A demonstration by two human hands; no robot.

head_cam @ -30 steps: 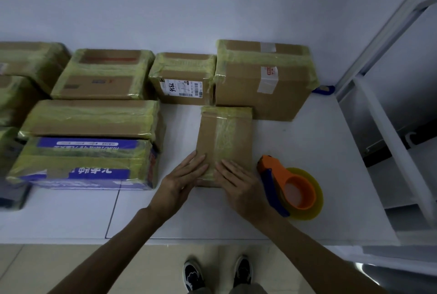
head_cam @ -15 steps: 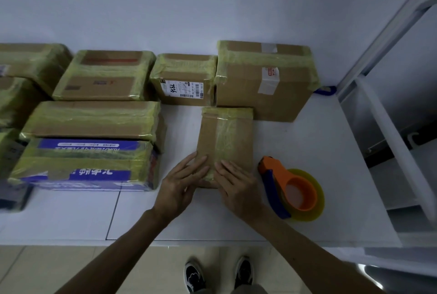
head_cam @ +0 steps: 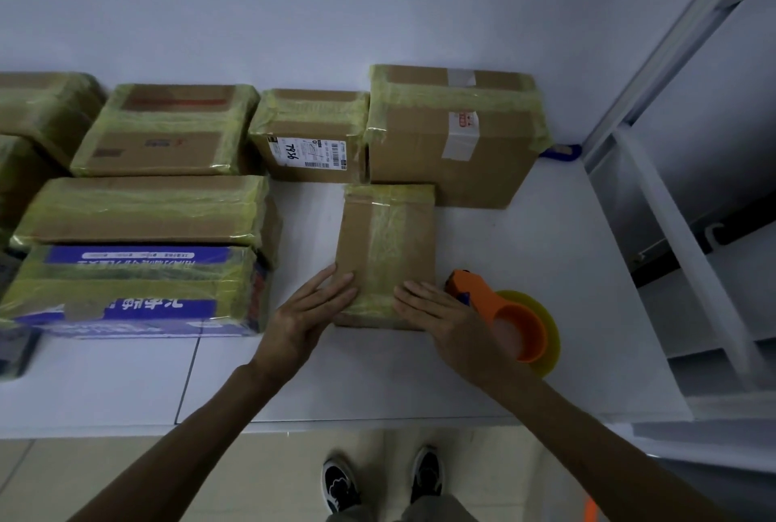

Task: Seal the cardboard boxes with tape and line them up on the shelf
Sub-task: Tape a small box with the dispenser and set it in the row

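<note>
A small flat cardboard box (head_cam: 386, 240) with a yellowish tape strip down its middle lies on the white shelf (head_cam: 525, 253). My left hand (head_cam: 308, 313) presses with straight fingers on its near left corner. My right hand (head_cam: 436, 313) lies flat on its near right corner. An orange tape dispenser (head_cam: 510, 318) with a yellow roll lies just right of my right hand. Taped boxes stand behind: a large one (head_cam: 451, 135) and a labelled one (head_cam: 310, 135).
Several more taped boxes fill the left side, among them a blue printed box (head_cam: 134, 290) and a long brown one (head_cam: 142, 208). A white rack frame (head_cam: 680, 227) rises at the right. My shoes show below the shelf's front edge.
Both hands have slid slightly apart toward the box's near corners. The box and the tape dispenser have stayed in place.
</note>
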